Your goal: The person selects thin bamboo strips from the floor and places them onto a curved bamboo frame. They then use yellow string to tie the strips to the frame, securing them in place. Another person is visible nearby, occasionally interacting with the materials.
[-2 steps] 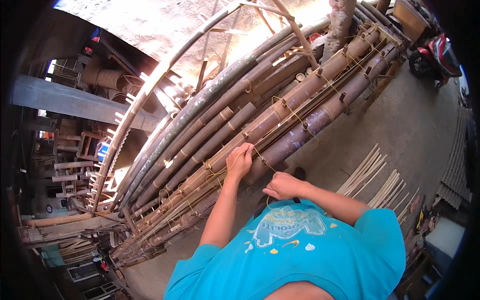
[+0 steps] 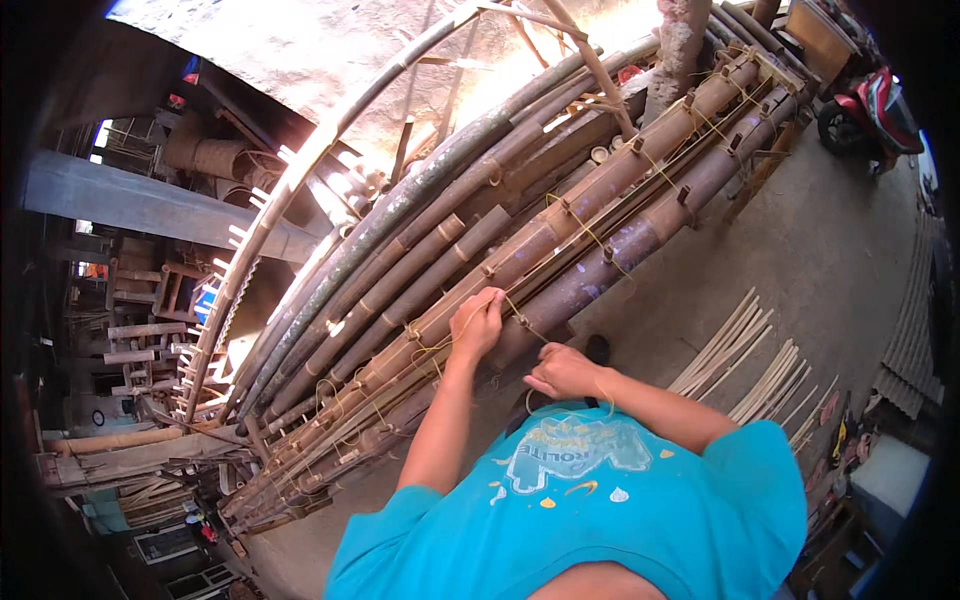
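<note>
the left hand (image 2: 477,322) pinches a thin cord (image 2: 534,331) over the strips (image 2: 573,246) between 2 thick poles (image 2: 655,225). the right hand (image 2: 562,371), fingers curled shut, grips the same cord just above the shirt (image 2: 590,500). the cord runs straight between the hands, by a peg (image 2: 521,320) on the near pole. pale sticks (image 2: 725,345) lie on the floor (image 2: 770,250), off to the right.
</note>
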